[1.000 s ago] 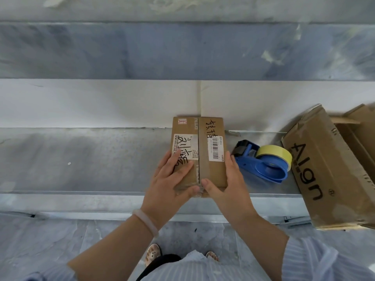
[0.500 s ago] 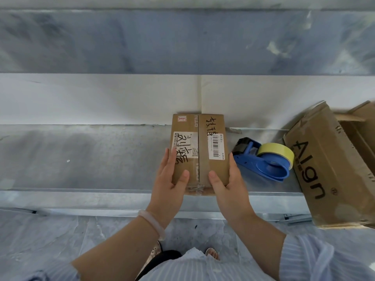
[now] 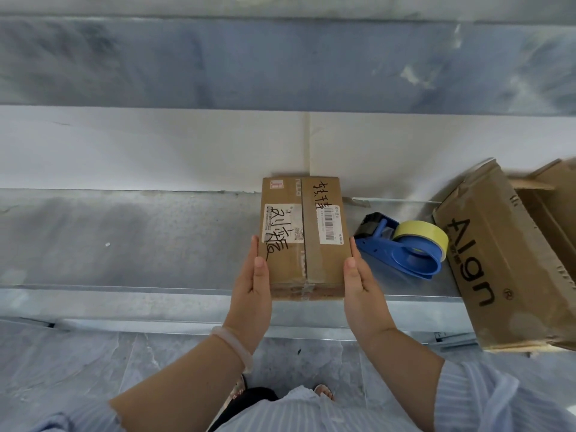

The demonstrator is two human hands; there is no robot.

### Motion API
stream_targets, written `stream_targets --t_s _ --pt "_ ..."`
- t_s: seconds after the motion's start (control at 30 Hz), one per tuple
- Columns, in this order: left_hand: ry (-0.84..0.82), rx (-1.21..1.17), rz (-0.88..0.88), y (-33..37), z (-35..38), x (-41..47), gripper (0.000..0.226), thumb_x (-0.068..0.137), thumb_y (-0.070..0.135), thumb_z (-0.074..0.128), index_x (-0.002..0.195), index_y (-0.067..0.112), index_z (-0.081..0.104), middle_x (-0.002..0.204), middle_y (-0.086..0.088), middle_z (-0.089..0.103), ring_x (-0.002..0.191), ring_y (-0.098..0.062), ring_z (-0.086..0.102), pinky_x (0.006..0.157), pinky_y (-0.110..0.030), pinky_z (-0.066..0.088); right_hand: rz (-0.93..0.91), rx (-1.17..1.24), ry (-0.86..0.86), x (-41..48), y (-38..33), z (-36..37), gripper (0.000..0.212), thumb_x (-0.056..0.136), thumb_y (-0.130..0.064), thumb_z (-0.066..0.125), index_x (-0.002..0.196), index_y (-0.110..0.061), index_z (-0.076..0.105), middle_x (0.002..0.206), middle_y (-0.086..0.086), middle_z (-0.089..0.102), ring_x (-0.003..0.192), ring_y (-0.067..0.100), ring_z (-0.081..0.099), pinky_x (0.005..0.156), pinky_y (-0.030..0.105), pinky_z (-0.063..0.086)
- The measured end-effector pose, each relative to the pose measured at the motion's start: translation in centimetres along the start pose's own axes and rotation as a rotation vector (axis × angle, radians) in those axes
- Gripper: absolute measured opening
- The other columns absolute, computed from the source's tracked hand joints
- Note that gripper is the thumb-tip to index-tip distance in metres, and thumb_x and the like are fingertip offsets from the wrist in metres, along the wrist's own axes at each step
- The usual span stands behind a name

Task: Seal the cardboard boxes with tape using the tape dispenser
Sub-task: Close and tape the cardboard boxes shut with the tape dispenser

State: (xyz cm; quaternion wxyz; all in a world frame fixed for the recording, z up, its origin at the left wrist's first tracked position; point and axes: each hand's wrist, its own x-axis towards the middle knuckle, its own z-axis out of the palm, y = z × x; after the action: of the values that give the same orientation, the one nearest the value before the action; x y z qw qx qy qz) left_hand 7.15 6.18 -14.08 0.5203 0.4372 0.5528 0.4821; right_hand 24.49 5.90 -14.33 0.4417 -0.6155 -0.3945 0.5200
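Observation:
A small brown cardboard box (image 3: 314, 260) with white labels and black handwriting lies flat on the grey metal ledge (image 3: 124, 238), tape running down its middle seam. My left hand (image 3: 254, 288) presses flat against the box's left side and my right hand (image 3: 358, 282) against its right side, clasping it between them. A blue tape dispenser (image 3: 402, 254) with a yellow tape roll (image 3: 420, 236) lies on the ledge just right of the box, untouched.
A large cardboard box printed "Align" (image 3: 511, 260) lies on its side at the right, overhanging the ledge's front edge, with another open box (image 3: 558, 198) behind it. A white wall panel (image 3: 156, 148) backs the ledge. Grey floor tiles lie below.
Both hands slid off the box's top near the front seam to its left and right sides. The box stayed in place.

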Motion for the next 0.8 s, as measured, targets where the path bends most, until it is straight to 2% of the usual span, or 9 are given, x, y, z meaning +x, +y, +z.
stream_targets --t_s 0.07,0.13,0.27,0.37,0.47,0.57,0.63,0.73,0.8 --pt "-0.001 0.077 0.049 -0.1 -0.6 -0.8 0.044 0.099 0.036 0.036 0.142 0.034 0.04 0.134 0.018 0.055 0.121 0.005 0.051 0.095 -0.013 0.045 -0.018 -0.064 0.016 -0.2 -0.5 -0.6 0.038 0.102 -0.041 0.039 0.139 -0.049 0.039 0.115 -0.046 0.051 0.104 -0.032 0.043 0.074 -0.01 0.034" --pt "0.03 0.185 0.095 0.0 -1.7 -0.9 0.037 0.098 0.033 0.045 0.135 0.035 0.048 0.128 0.017 0.058 0.119 0.0 0.053 0.093 -0.021 0.05 -0.015 -0.1 0.025 -0.3 -0.9 -1.3 0.032 0.101 -0.041 0.041 0.129 -0.056 0.045 0.103 -0.052 0.054 0.098 -0.033 0.044 0.069 -0.007 0.037" --pt "0.155 0.363 0.11 1.4 -3.9 1.8 0.061 0.088 0.037 0.064 0.141 0.039 0.034 0.131 0.016 0.039 0.124 -0.002 0.042 0.099 -0.03 0.042 -0.005 -0.18 -0.004 0.2 -1.4 -2.5 0.025 0.101 -0.042 0.041 0.111 -0.06 0.056 0.101 -0.049 0.056 0.1 -0.028 0.046 0.075 0.004 0.039" --pt "0.136 0.345 0.013 2.6 -5.0 4.4 0.083 0.086 0.027 0.071 0.151 0.034 0.02 0.135 0.014 0.033 0.125 -0.006 0.037 0.1 -0.027 0.039 -0.033 -0.277 -0.077 1.0 -2.3 -2.9 0.022 0.1 -0.045 0.043 0.105 -0.06 0.058 0.103 -0.038 0.061 0.102 -0.017 0.052 0.075 0.009 0.04" --pt "0.072 0.461 0.021 3.0 -5.9 5.2 0.063 0.086 0.024 0.071 0.142 0.027 0.043 0.115 0.02 0.056 0.101 0.002 0.057 0.08 -0.015 0.047 -0.041 -0.349 -0.088 1.8 -3.1 -2.9 0.019 0.099 -0.045 0.044 0.109 -0.056 0.057 0.109 -0.028 0.059 0.106 -0.003 0.054 0.074 0.012 0.038" --pt "0.181 0.475 0.061 2.7 -6.1 4.4 0.046 0.084 0.023 0.073 0.126 0.032 0.056 0.101 0.022 0.059 0.087 0.008 0.058 0.07 -0.01 0.048 -0.124 -0.457 -0.024 1.8 -3.5 -3.0 0.039 0.096 -0.045 0.052 0.135 -0.042 0.05 0.131 -0.018 0.053 0.122 0.004 0.048 0.096 0.022 0.043" --pt "0.273 0.424 0.07 2.3 -6.1 3.4 0.048 0.083 0.023 0.075 0.127 0.03 0.056 0.104 0.017 0.06 0.09 0.002 0.06 0.072 -0.012 0.051 -0.295 -0.647 -0.021 1.1 -3.9 -2.9 0.056 0.09 -0.056 0.052 0.143 -0.04 0.04 0.145 -0.014 0.041 0.134 0.006 0.035 0.112 0.032 0.032" --pt "0.332 0.377 0.04 1.6 -5.6 2.0 0.057 0.08 0.029 0.077 0.132 0.026 0.051 0.111 -0.003 0.058 0.097 -0.018 0.062 0.085 -0.04 0.056 -0.536 -0.998 -0.15 -0.6 -4.2 -1.9 0.081 0.076 -0.083 0.038 0.146 -0.044 0.028 0.153 -0.017 0.026 0.139 0.004 0.017 0.116 0.037 0.017" --pt "0.321 0.434 0.014 1.1 -5.2 1.1 0.064 0.079 0.036 0.077 0.135 0.028 0.046 0.109 -0.005 0.056 0.096 -0.02 0.06 0.085 -0.044 0.056 -0.673 -1.158 -0.239 -1.0 -3.6 -1.1 0.079 0.076 -0.08 0.043 0.145 -0.043 0.034 0.152 -0.011 0.034 0.14 0.011 0.025 0.118 0.05 0.023"
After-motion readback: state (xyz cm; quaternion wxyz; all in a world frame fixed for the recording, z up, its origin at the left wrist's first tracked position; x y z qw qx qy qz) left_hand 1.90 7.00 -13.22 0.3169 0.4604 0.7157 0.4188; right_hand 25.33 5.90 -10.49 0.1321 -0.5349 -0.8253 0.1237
